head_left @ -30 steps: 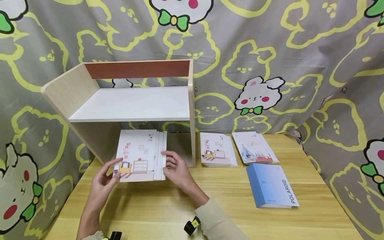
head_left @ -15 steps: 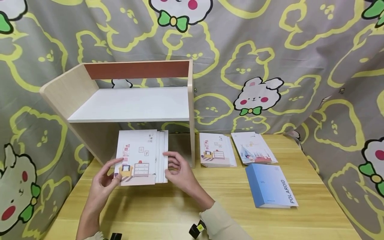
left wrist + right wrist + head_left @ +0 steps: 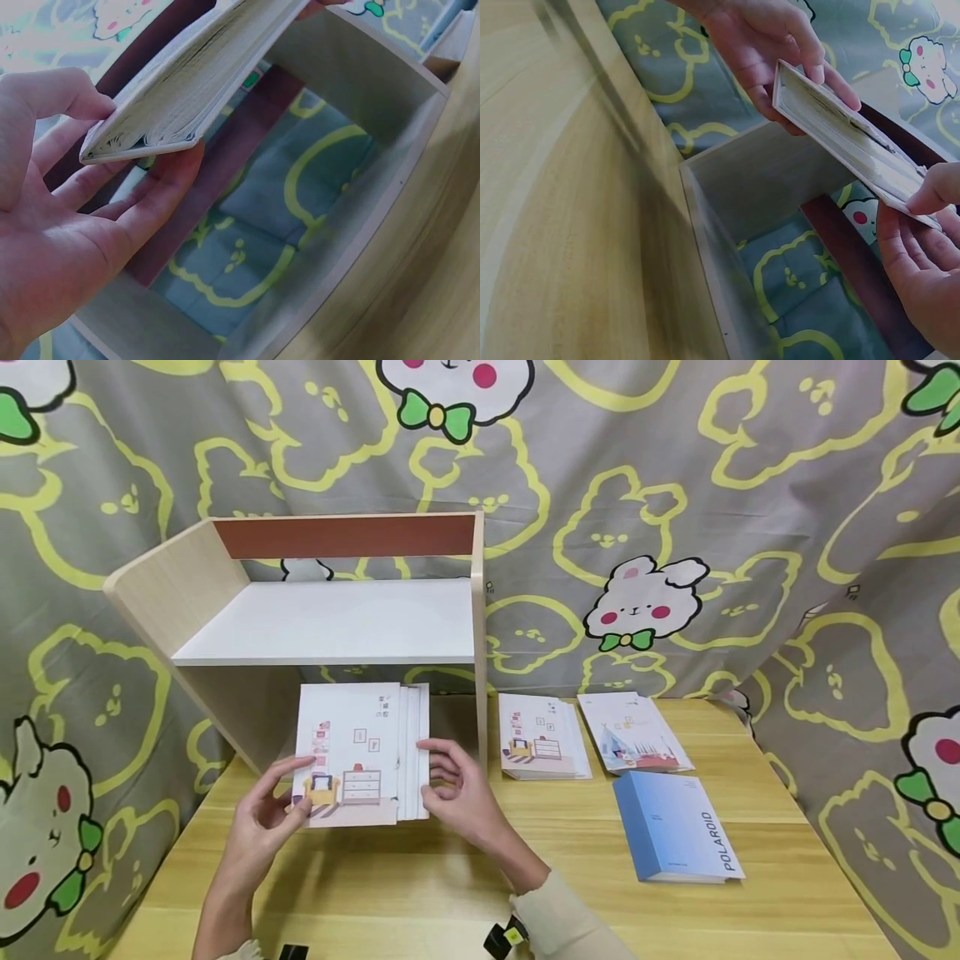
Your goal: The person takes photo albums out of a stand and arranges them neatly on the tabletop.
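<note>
Both hands hold up a white photo album point(image 3: 348, 735) with a yellow armchair and a dresser drawn on its cover, in front of the shelf's lower opening. My left hand point(image 3: 262, 818) pinches its left edge, thumb on the front cover and fingers behind, as the left wrist view shows. At the opposite edge, my right hand point(image 3: 463, 793) pinches the album between thumb and fingers. In the right wrist view, the thick pages of the album point(image 3: 840, 135) show between its covers, a hand at each end. The album hangs tilted above the table.
A wooden desktop shelf point(image 3: 337, 618) with a white board stands behind the hands. Right of it lie a matching white album point(image 3: 542, 739), another white album with a tent picture point(image 3: 633, 727), and a blue POLAROID album point(image 3: 678, 827) on the wooden table point(image 3: 420, 893).
Both hands and the album have shifted slightly right and nearer to me. The grip at both edges stays the same, and the other albums remain where they were.
</note>
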Demonstrator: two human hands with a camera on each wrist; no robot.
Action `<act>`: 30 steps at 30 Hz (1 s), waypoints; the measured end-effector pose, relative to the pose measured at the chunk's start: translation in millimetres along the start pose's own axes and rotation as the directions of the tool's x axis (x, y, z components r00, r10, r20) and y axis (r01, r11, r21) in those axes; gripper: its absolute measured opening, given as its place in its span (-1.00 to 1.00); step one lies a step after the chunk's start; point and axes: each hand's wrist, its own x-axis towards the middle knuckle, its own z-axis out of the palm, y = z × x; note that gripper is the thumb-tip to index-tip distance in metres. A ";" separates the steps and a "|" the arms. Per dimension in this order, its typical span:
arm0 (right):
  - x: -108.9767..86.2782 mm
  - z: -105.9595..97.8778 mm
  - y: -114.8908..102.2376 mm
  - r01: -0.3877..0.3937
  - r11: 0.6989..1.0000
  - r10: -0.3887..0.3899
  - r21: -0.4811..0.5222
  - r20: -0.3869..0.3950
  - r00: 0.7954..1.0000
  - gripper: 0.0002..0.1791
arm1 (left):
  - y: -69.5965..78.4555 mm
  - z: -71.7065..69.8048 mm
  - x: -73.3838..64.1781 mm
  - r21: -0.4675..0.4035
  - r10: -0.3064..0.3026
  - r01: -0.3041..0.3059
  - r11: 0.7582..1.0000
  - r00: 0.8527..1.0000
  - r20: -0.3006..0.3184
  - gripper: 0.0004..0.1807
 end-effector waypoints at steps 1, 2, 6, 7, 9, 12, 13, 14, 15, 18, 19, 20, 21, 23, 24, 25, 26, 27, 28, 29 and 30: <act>-0.4 -0.4 -1.4 0.005 1.000 -0.005 -0.002 0.002 1.000 -0.33 | 1.2 0.8 -0.1 -0.002 0.001 -0.001 1.000 1.000 0.000 -0.40; -1.0 -0.9 -2.8 0.011 1.000 -0.011 -0.006 0.004 1.000 -0.33 | 2.3 1.2 -0.2 -0.002 0.002 -0.002 1.000 1.000 0.003 -0.40; -3.5 -2.4 -8.0 0.033 0.999 -0.032 -0.015 0.009 0.999 -0.34 | 6.5 3.0 -0.5 0.013 -0.008 0.008 1.000 1.000 0.018 -0.41; -4.1 -2.8 -8.8 0.039 0.999 -0.038 -0.017 0.010 0.999 -0.34 | 7.2 3.3 -0.6 0.015 -0.010 0.010 1.000 1.000 0.018 -0.41; -5.5 -3.5 -10.3 0.050 0.999 -0.049 -0.022 0.011 0.999 -0.34 | 8.2 3.6 -0.5 0.020 -0.005 0.004 1.000 1.000 0.026 -0.40; -7.2 -4.2 -11.8 0.065 0.997 -0.065 -0.027 0.016 0.998 -0.33 | 8.8 4.1 -0.8 0.003 0.020 -0.020 1.000 0.999 0.036 -0.39; -7.8 -4.5 -12.5 0.069 0.997 -0.068 -0.029 0.018 0.998 -0.33 | 9.1 4.3 -0.9 -0.002 0.023 -0.023 1.000 0.999 0.040 -0.39; -8.5 -4.7 -13.2 0.072 0.997 -0.071 -0.030 0.019 0.997 -0.33 | 9.5 4.7 -1.3 -0.006 0.024 -0.023 1.000 0.999 0.043 -0.39; -9.2 -4.9 -13.9 0.075 0.997 -0.075 -0.029 0.020 0.997 -0.32 | 10.0 5.2 -1.4 -0.010 0.024 -0.023 1.000 0.999 0.046 -0.39; -11.9 -6.1 -17.8 0.086 0.996 -0.085 -0.032 0.022 0.996 -0.32 | 12.8 8.0 -2.3 -0.009 -0.005 0.005 1.000 0.999 0.032 -0.40; -12.8 -6.6 -19.6 0.088 0.996 -0.088 -0.033 0.022 0.996 -0.32 | 13.8 9.1 -2.6 -0.005 -0.014 0.014 1.000 0.999 0.028 -0.40; -13.6 -7.2 -21.1 0.091 0.995 -0.091 -0.033 0.022 0.996 -0.32 | 15.0 10.0 -2.8 0.001 -0.021 0.021 1.000 1.000 0.024 -0.40; -14.4 -7.9 -22.9 0.094 0.995 -0.093 -0.034 0.022 0.995 -0.32 | 16.2 10.9 -2.8 0.006 -0.024 0.024 1.000 1.000 0.019 -0.40; -15.9 -9.5 -26.4 0.098 0.995 -0.097 -0.031 0.021 0.995 -0.32 | 18.3 12.7 -2.8 0.014 -0.025 0.025 1.000 1.000 0.015 -0.40; -16.5 -10.2 -27.9 0.099 0.995 -0.099 -0.031 0.020 0.995 -0.31 | 19.3 13.3 -2.7 0.015 -0.017 0.017 1.000 1.000 0.021 -0.40; -17.1 -11.0 -29.4 0.101 0.994 -0.101 -0.028 0.018 0.995 -0.31 | 20.3 14.2 -2.3 0.017 -0.011 0.010 1.000 1.000 0.025 -0.40; -17.6 -11.9 -30.4 0.102 0.994 -0.102 -0.025 0.016 0.995 -0.31 | 21.2 15.2 -1.8 0.018 -0.004 0.004 1.000 1.000 0.028 -0.40; -18.2 -12.8 -31.5 0.105 0.994 -0.105 -0.023 0.015 0.994 -0.31 | 21.8 16.1 -1.6 0.018 0.002 -0.003 1.000 0.999 0.032 -0.39; -18.9 -13.8 -32.5 0.109 0.994 -0.108 -0.021 0.014 0.994 -0.31 | 22.4 17.1 -1.3 0.014 0.008 -0.008 1.000 0.999 0.037 -0.40; -19.5 -14.7 -33.2 0.111 0.994 -0.111 -0.019 0.014 0.994 -0.31 | 22.9 18.0 -1.1 0.012 0.014 -0.014 1.000 0.999 0.043 -0.40; -20.2 -15.7 -33.7 0.115 0.993 -0.115 -0.018 0.014 0.993 -0.30 | 23.1 18.8 -1.0 0.008 0.022 -0.022 1.000 0.999 0.050 -0.40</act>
